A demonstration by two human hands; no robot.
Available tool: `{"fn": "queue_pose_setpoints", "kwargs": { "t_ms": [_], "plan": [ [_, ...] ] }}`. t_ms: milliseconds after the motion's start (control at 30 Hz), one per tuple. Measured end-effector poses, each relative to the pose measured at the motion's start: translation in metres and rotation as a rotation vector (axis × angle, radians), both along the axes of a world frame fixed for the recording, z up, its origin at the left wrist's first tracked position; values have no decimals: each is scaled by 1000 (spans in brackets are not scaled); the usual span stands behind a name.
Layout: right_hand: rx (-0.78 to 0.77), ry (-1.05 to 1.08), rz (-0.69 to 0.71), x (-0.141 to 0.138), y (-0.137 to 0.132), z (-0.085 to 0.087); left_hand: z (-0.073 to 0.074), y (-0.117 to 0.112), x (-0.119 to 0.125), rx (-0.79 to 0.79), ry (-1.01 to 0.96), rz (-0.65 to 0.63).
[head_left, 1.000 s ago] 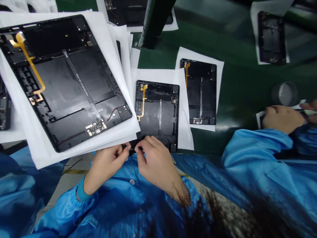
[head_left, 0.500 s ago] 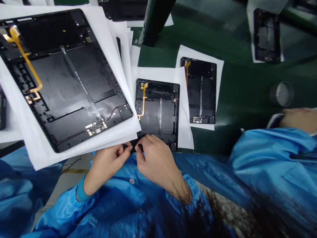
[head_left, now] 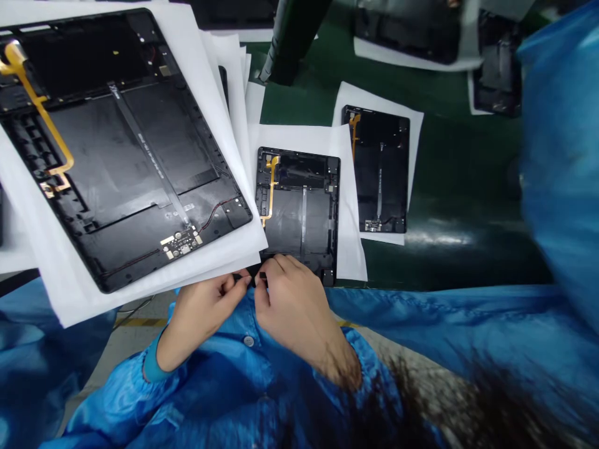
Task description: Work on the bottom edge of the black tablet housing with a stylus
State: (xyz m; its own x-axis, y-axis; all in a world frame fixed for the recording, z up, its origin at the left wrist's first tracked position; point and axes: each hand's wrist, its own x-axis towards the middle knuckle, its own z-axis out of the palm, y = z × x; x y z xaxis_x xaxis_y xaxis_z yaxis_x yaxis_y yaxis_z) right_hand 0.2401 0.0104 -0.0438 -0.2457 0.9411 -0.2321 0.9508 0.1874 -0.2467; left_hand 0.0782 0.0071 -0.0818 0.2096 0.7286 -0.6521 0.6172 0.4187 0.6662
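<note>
Close together at the bench edge, both my hands pinch small black pieces too small to name. My left hand (head_left: 206, 312) is closed, its thumb and index finger on one dark bit below the stacked sheets. My right hand (head_left: 294, 305) is closed too, with a small black piece (head_left: 262, 275) by its thumb. Just beyond them lies an opened tablet housing (head_left: 292, 212) with an orange flex cable (head_left: 272, 193), its lower edge partly covered by my right hand. A larger-looking tablet housing (head_left: 126, 156) rests on white sheets at the left, nearer the camera.
Another tablet housing (head_left: 381, 168) lies on white paper to the right on the green bench (head_left: 468, 181). A dark post (head_left: 297, 43) rises at the back. More housings (head_left: 407, 28) sit at the far right. A co-worker's blue sleeve (head_left: 566, 137) reaches in from the right.
At the right, the co-worker's arm has swung forward over the bench, and a dark housing on paper has appeared at the back. My hands have barely moved.
</note>
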Motion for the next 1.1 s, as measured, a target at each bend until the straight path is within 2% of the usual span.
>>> {"fn": "queue_pose_setpoints", "kwargs": {
  "t_ms": [167,400,500,633,733,933,1100],
  "plan": [
    [47,23,-16,1,-4,-2,2,2,-1,-56,-37,13],
    [32,28,-16,1,-5,-4,7,6,3,-121,-46,77],
    [-61,0,-14,0,0,1,10,8,6,-143,-58,102],
    [-271,-36,-21,-1,11,10,12,10,8,-151,-65,137],
    [-352,-58,-27,-2,17,15,14,11,10,-151,-70,159],
    [-331,-44,-48,-1,17,17,20,12,12,-156,-102,190],
    [-241,28,-89,6,8,8,23,13,12,-169,-111,206]
  ]
}}
